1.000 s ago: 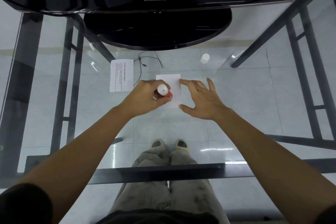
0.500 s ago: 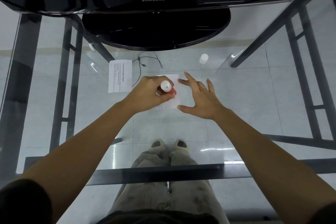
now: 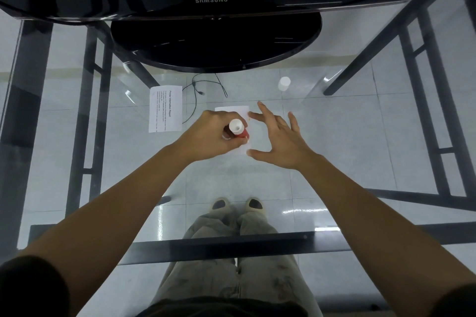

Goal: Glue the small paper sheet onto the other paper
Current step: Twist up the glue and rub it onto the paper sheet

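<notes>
A small blank white sheet (image 3: 240, 111) lies on the glass table, mostly hidden under my hands. My left hand (image 3: 212, 134) grips a red glue stick (image 3: 238, 130) with a white end, held upright over that sheet. My right hand (image 3: 279, 137) is spread, its fingertips and thumb at the sheet's right edge. A printed paper (image 3: 164, 108) headed "Printer Information Report" lies flat to the left, apart from both hands.
The glass tabletop (image 3: 347, 131) shows the floor and dark frame bars below. A black Samsung monitor base (image 3: 216, 44) stands at the back. A white cap (image 3: 284, 83) sits at the back right. A thin black cable (image 3: 199, 90) lies behind the sheet.
My left hand has moved the glue stick slightly right over the small sheet. My right hand's fingers have lifted and spread wider along the sheet's right edge.
</notes>
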Demonstrator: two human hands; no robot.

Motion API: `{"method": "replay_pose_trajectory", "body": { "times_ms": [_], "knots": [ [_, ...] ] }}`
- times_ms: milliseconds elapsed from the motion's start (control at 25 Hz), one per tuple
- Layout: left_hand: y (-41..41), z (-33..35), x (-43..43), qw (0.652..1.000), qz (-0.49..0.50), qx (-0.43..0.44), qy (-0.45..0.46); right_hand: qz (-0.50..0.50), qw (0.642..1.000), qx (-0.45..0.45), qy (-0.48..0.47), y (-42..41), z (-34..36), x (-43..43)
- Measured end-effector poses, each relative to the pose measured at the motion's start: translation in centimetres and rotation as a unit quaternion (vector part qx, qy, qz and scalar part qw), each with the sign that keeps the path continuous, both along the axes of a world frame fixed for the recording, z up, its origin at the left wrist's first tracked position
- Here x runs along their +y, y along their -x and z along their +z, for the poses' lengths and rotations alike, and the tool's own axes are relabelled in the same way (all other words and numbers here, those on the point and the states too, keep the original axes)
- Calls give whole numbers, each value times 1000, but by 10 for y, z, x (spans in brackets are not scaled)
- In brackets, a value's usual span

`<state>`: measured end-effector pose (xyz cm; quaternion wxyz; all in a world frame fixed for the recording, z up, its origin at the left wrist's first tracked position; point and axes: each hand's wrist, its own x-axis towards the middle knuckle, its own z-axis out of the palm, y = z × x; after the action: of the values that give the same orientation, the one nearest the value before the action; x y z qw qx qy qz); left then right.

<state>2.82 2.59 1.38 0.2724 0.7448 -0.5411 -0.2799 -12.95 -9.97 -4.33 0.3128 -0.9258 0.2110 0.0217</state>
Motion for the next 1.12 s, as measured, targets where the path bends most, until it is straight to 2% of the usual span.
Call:
{"method": "replay_pose_trajectory", "body": {
  "times_ms": [200,480,720,960,1120],
  "knots": [
    [-9,5,-22,999,33,-35,24,-2,1000,1,10,0,-2,0],
    [4,2,1,1000,-7,-17,-1,2,1000,-4,4,0,-2,-1],
    [-11,6,-14,999,38,-32,20,-1,1000,4,9,-1,-3,-1],
    [0,-1,15,1000,0,-25,-2,-4,1000,0,4,-1,-5,-1],
    [-18,1,6,997,56,-38,25,1,1000,3,4,-1,-5,-1]
  ]
}}
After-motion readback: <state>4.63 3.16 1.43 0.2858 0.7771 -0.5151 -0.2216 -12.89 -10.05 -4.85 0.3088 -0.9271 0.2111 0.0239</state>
